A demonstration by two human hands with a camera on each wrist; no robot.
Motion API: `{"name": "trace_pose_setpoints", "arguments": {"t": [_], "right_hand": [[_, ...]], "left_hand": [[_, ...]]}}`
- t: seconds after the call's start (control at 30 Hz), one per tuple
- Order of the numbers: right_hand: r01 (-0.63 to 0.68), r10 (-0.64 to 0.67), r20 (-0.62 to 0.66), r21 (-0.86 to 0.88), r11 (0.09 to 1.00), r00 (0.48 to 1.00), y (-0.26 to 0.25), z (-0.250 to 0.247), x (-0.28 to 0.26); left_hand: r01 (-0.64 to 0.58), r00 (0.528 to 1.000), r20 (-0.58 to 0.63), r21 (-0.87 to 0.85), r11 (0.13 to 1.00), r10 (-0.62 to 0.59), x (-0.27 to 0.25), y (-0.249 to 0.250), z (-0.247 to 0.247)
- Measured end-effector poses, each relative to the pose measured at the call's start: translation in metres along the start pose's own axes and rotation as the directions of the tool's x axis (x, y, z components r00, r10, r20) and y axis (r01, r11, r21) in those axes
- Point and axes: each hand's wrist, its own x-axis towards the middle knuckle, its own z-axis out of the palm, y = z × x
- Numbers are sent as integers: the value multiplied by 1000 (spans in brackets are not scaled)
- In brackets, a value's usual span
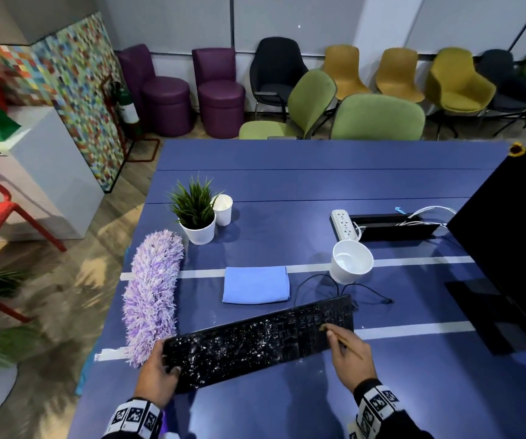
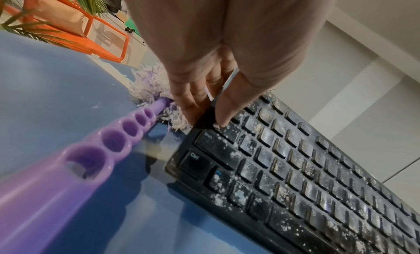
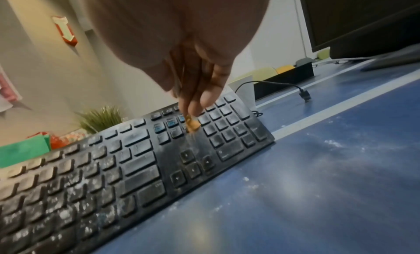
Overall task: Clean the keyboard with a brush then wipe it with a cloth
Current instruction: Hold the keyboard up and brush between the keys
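Observation:
A black keyboard [image 1: 255,340] speckled with white dust lies slanted on the blue table [image 1: 303,191]. My left hand [image 1: 160,372] grips its left end, thumb on the keys [image 2: 227,112] and fingers under the edge. My right hand [image 1: 347,353] pinches a thin wooden-handled brush [image 1: 347,342]. Its tan bristle tip [image 3: 192,126] touches the keys beside the number pad [image 3: 229,130]. The keyboard's right part looks cleaner than its left part [image 3: 68,195]. A folded light-blue cloth [image 1: 255,285] lies just beyond the keyboard.
A purple fluffy duster [image 1: 154,293] lies at the table's left edge, its handle [image 2: 75,168] by my left hand. Behind are a potted plant [image 1: 196,217], a paper cup [image 1: 223,209], a white bowl-like pot [image 1: 350,261], a power strip [image 1: 344,224] and a black monitor [image 1: 515,232] at right.

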Motion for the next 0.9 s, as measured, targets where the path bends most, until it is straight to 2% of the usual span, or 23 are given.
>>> {"name": "trace_pose_setpoints", "arguments": {"t": [0.03,0.13,0.23,0.33,0.43,0.47,0.53,0.57,0.67,0.7,0.77,0.8,0.9], "right_hand": [[32,-32,-1,18,999,999,-2,0,1],[64,-67,163,22,998,984,-11,3,-1],[100,-103,61,41,994,993,-17,7,1],[124,-125,164,16,992,979,-24,12,0],[148,-149,83,26,989,985,-21,15,-1],[124,-127,96,38,992,987,-22,16,0],[90,-94,197,26,996,976,-22,19,-2],[106,-109,190,27,994,976,-22,20,-3],[122,-124,44,47,991,991,-21,21,-3],[119,-122,64,45,992,990,-20,20,-3],[92,-78,230,-50,995,970,-17,22,-6],[69,-49,270,-66,995,962,-14,23,-9],[62,-56,155,-36,997,986,-12,25,-13]], "left_hand": [[1,1000,-2,-3,1000,-1,0,-1,-1],[7,1000,3,-3,1000,-7,0,-4,0],[9,1000,3,-2,1000,-9,1,-3,1],[20,1000,9,-7,1000,-20,-2,-1,0],[17,1000,7,-18,1000,-16,0,-2,1],[15,1000,-2,-16,1000,-15,2,-3,1],[17,1000,-1,-16,1000,-17,2,-4,0],[16,1000,-6,-18,1000,-16,1,-4,0],[9,1000,-6,-23,1000,-9,1,0,1],[4,1000,-4,-25,1000,-4,0,0,1],[-5,1000,-12,-15,1000,5,-1,0,1],[-8,1000,-10,-18,1000,7,-1,-2,1],[-24,1000,-7,-26,999,23,0,-4,2]]}}
